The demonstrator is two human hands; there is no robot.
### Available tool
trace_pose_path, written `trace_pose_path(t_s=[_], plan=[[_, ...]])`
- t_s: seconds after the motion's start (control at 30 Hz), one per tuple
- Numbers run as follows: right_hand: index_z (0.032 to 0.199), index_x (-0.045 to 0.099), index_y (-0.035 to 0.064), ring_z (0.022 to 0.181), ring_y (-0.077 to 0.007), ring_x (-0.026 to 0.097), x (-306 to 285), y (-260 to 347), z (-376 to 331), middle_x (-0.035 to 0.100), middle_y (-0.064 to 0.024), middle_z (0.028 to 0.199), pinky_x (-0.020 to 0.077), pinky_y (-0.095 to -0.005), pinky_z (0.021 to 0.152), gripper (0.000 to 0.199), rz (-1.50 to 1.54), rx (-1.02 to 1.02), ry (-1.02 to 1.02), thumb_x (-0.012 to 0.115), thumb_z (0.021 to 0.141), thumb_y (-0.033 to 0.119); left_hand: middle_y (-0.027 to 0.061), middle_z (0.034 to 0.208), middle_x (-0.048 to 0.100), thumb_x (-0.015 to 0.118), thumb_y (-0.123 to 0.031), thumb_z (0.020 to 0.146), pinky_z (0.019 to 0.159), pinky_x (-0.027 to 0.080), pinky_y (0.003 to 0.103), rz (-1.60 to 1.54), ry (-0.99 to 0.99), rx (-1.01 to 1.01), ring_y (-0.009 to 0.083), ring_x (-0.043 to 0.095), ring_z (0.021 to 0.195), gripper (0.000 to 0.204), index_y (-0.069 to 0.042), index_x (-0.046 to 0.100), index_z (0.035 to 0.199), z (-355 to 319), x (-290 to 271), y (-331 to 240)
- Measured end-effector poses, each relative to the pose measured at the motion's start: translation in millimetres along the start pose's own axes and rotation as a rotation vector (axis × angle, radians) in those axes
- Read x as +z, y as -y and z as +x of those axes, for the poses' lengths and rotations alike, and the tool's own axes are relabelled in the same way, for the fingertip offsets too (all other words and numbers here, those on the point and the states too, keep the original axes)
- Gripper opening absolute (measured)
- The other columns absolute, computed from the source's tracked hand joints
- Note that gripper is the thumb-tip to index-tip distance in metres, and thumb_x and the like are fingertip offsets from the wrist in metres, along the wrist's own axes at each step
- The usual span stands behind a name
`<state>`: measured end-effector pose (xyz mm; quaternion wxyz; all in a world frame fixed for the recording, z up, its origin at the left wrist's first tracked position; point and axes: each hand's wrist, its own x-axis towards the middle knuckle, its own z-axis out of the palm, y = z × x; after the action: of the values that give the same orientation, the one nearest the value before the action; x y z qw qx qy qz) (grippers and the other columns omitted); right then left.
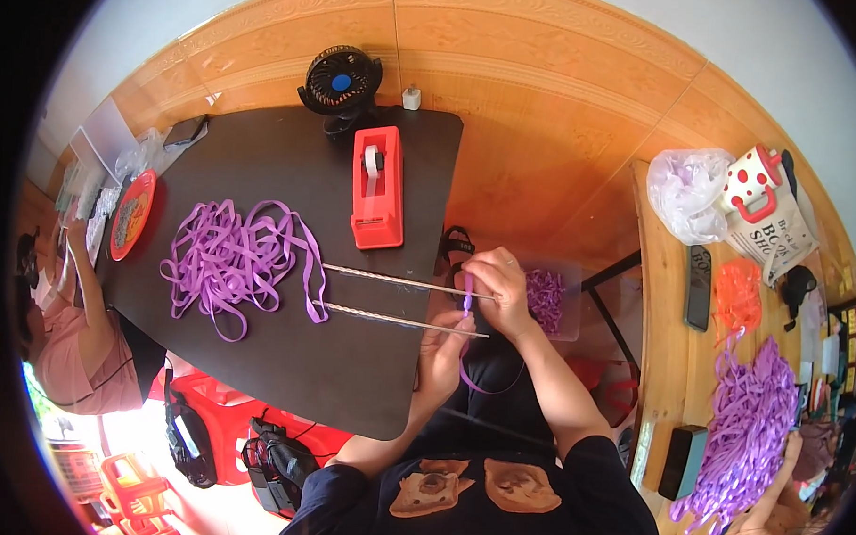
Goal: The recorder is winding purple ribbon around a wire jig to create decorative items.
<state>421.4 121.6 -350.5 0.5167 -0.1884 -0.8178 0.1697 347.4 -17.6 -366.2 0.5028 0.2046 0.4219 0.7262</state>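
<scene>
Two thin twisted rods, an upper one [390, 278] and a lower one [379, 315], stick out past the right edge of the dark table. Across their free ends runs a narrow purple ribbon [467, 302]. My right hand [504, 294] pinches the ribbon by the upper rod's tip. Below it, my left hand [439, 357] grips the ribbon beside the lower rod, its thumb on top. A loose loop of ribbon hangs under my hands. On the table, a tangled heap of purple ribbon [230, 261] lies around the rods' far ends.
A red tape dispenser [379, 195] and a black fan [341, 83] stand on the table [349, 378]. Below, a clear bin [566, 301] contains purple pieces. A wooden table [658, 370] at right bears a phone and more ribbon. Other people sit at both sides.
</scene>
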Motion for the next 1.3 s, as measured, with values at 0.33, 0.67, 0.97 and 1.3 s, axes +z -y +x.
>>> trace_pose_path(t_s=[0.33, 0.67, 0.97, 1.3], plan=[[0.091, 0.065, -0.0026, 0.082, -0.0219, 0.060, 0, 74, -91, 0.062, -0.0111, 0.085, 0.0466, -0.0303, 0.072, 0.012, 0.468, 0.556, 0.103, 0.064, 0.081, 0.004, 0.0090, 0.090, 0.067, 0.062, -0.003, 0.089, 0.078, 0.051, 0.025, 0.272, 0.097, -0.116, 0.0137, 0.064, 0.084, 0.014, 0.005, 0.066, 0.100, -90, -22, -16], [0.085, 0.067, -0.0057, 0.071, -0.0090, 0.055, -19, 152, -139, 0.062, -0.0054, 0.076, 0.0412, -0.0224, 0.063, 0.014, 0.674, 0.910, 0.051, 0.063, 0.088, 0.007, 0.0157, 0.088, 0.070, 0.059, -0.006, 0.091, 0.082, 0.052, 0.034, 0.066, 0.272, -0.264, 0.0221, 0.067, 0.081, 0.016, 0.004, 0.069, 0.099, -147, -52, -73], [0.085, 0.070, 0.0024, 0.069, -0.0066, 0.057, -12, 180, -159, 0.068, -0.0037, 0.078, 0.0395, -0.0207, 0.061, 0.018, 0.900, 1.284, -0.040, 0.063, 0.089, 0.019, 0.0166, 0.096, 0.068, 0.055, -0.005, 0.093, 0.083, 0.051, 0.036, -0.136, 0.423, -0.254, 0.0225, 0.065, 0.088, 0.021, 0.003, 0.065, 0.109, -176, -56, -86], [0.080, 0.068, 0.0067, 0.063, -0.0036, 0.053, -11, 223, -195, 0.062, 0.0033, 0.072, 0.0381, -0.0183, 0.054, 0.020, 1.002, 1.218, 0.202, 0.061, 0.092, 0.022, 0.0148, 0.099, 0.068, 0.053, -0.006, 0.094, 0.079, 0.051, 0.030, 0.036, 0.352, -0.319, 0.0182, 0.065, 0.085, 0.022, 0.003, 0.063, 0.112, -180, -78, -59]])
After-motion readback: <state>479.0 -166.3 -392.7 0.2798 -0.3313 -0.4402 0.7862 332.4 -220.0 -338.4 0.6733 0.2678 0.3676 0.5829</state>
